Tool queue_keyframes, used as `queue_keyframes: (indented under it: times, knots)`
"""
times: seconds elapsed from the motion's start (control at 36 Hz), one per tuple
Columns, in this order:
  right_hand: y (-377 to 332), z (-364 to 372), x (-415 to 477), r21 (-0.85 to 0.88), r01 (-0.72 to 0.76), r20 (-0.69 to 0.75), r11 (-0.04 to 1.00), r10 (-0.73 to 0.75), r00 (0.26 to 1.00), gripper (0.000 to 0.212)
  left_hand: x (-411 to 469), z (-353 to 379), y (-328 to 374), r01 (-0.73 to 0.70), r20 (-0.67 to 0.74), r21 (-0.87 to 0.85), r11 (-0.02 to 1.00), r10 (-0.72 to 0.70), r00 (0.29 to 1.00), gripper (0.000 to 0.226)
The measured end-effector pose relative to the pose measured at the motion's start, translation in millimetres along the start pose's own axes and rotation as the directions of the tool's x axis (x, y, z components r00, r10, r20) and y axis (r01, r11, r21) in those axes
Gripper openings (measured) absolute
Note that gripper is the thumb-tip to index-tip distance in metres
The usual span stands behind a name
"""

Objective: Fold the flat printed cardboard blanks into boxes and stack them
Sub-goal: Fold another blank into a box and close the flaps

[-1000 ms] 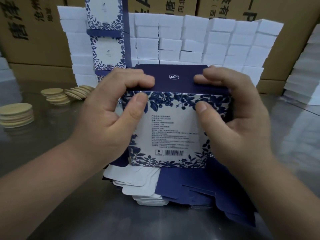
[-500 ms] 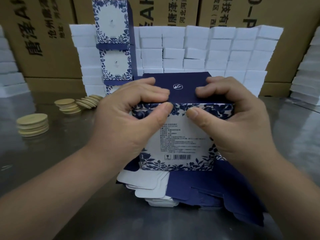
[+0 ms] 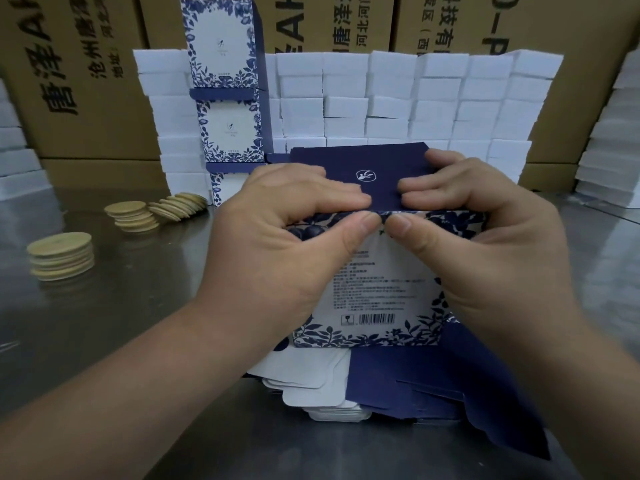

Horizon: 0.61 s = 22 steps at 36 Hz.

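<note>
In the middle of the view we see a half-formed box (image 3: 384, 285), standing upright on a pile of flat blanks (image 3: 398, 386). Its white front panel faces us, with small print and a barcode inside a blue leaf border. A navy flap (image 3: 360, 168) bearing a small white emblem lies folded across the top. The left hand (image 3: 277, 247) and the right hand (image 3: 485, 247) both grip the box at its upper front edge. The fingers (image 3: 329, 197) of each hand are curled down onto the navy flap and both thumbs press the printed front just under the fold, so each hand pinches the edge. The two thumb tips sit side by side at the middle, almost touching. The blanks underneath show navy faces on the right and white rounded tabs on the left, and they lie on a shiny metal worktop (image 3: 104, 323). Behind and to the left, finished boxes (image 3: 225, 88) with the same blue floral print stand in a column. That column stands against a wall of white blocks (image 3: 436, 98) stacked in rows. Further left, wooden discs (image 3: 60, 256) sit on the worktop in two low stacks and one fanned row. Brown cartons (image 3: 86, 84) printed with large dark characters fill the background.
</note>
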State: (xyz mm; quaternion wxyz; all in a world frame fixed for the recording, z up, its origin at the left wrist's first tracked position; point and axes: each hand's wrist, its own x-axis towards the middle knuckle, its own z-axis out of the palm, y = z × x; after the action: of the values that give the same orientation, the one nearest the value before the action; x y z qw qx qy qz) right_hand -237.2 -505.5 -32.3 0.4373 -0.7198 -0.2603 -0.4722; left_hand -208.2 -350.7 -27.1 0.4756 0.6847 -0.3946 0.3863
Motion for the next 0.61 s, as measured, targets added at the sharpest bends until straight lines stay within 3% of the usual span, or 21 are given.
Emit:
queue_keyframes:
  times: [0.08,0.28,0.42,0.61]
  knots:
    - [1,0,0,-0.003,0.026,-0.006,1.0,-0.026,1.0,0.023,1,0,0,-0.007,0.004,0.002,1.0,0.007,1.0,0.015]
    - [6,-11,-2,0.031,0.015,0.039,0.999,-0.016,0.999,0.012,2,-5,-5,-0.051,0.052,-0.047,0.998,0.054,0.997,0.015]
    - [8,-12,-3,0.035,0.109,0.052,0.993,-0.111,0.993,0.012,0,-4,-7,-0.093,0.036,-0.028,0.995,0.094,0.995,0.014]
    - [13,-16,-1,0.052,0.074,0.075,0.996,-0.078,0.994,0.014,2,-4,-10,-0.085,0.045,-0.059,0.995,0.087,0.995,0.013]
